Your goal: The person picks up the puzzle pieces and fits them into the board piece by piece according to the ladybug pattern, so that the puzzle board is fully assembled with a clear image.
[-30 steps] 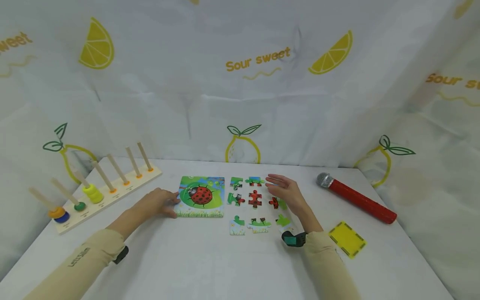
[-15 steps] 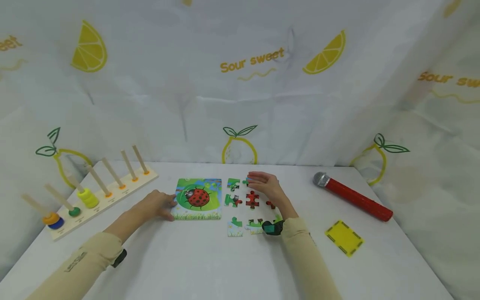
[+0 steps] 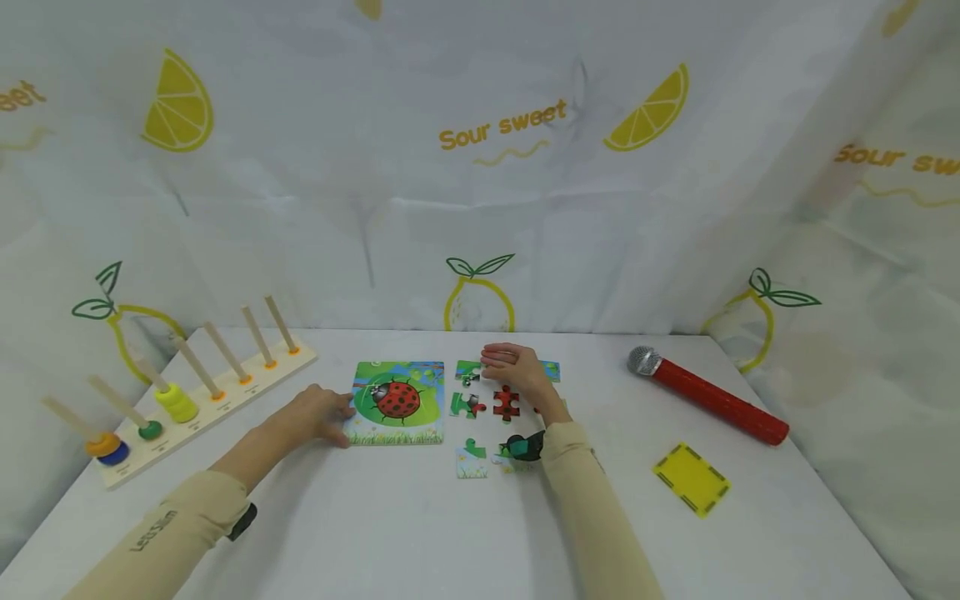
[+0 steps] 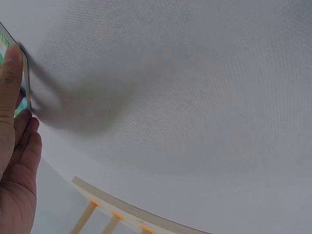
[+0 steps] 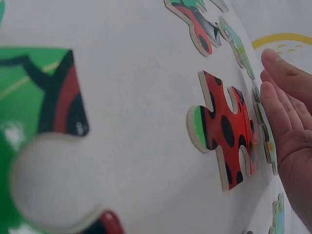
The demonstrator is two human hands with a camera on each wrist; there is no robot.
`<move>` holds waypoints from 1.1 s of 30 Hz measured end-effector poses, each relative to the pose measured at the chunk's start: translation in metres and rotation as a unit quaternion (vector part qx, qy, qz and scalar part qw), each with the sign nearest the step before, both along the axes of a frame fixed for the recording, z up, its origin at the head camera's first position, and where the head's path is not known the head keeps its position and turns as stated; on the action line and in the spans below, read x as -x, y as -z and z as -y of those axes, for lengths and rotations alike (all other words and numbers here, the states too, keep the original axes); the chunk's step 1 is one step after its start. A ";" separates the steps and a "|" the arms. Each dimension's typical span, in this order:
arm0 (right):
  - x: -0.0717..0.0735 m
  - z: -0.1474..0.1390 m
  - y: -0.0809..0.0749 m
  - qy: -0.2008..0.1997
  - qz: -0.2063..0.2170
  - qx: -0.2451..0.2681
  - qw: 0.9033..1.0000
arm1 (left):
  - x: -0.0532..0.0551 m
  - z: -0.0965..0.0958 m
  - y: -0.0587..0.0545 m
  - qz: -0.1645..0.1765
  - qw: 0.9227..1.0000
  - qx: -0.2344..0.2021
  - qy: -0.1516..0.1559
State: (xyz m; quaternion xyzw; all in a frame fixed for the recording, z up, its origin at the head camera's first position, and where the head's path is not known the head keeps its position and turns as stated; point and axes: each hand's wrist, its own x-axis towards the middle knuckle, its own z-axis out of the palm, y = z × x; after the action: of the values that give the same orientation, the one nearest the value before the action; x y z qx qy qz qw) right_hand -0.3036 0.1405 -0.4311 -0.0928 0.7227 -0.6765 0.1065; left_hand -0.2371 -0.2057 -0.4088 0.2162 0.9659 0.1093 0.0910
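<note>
A square ladybug picture board (image 3: 398, 403) lies flat, left of several loose jigsaw pieces. My left hand (image 3: 318, 414) rests at its left edge; in the left wrist view, the thumb and fingers touch that edge. My right hand (image 3: 522, 377) hovers over the back row of pieces, nothing seen in its fingers. Just left of its fingertips is the back-left piece (image 3: 468, 371). A red spotted centre piece (image 5: 226, 129) lies below that hand. The front-left piece (image 3: 471, 463) and back-right piece (image 3: 551, 371) also show. The hand, wrist and watch partly hide the others.
Along the left stands a wooden peg counter (image 3: 217, 408) with upright rods and coloured beads. A red microphone (image 3: 708, 396) lies at the right, with a yellow card-like square (image 3: 691, 479) in front of it. A lemon-print curtain (image 3: 480, 208) hangs behind the white table.
My right hand has moved left, from beside the right end of the pieces to over their back row. The left hand stays at the board's edge. The head view has shifted slightly.
</note>
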 end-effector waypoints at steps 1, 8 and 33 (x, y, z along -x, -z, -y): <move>0.001 0.001 0.000 0.000 0.000 -0.006 1.000 | 0.000 0.000 -0.001 0.000 1.000 0.001 0.001; 0.007 0.007 0.001 -0.004 -0.015 -0.061 0.998 | -0.002 -0.001 -0.002 -0.006 1.000 0.000 0.016; 0.011 0.019 -0.008 -0.062 -0.056 -0.185 0.979 | -0.003 0.000 -0.001 0.010 1.000 -0.015 0.015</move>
State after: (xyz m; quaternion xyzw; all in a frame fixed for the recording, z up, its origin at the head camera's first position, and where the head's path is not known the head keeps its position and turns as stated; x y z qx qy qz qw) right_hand -0.3144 0.1215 -0.4234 -0.1541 0.8333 -0.5166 0.1227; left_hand -0.2344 -0.2058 -0.4075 0.2312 0.9598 0.1246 0.0993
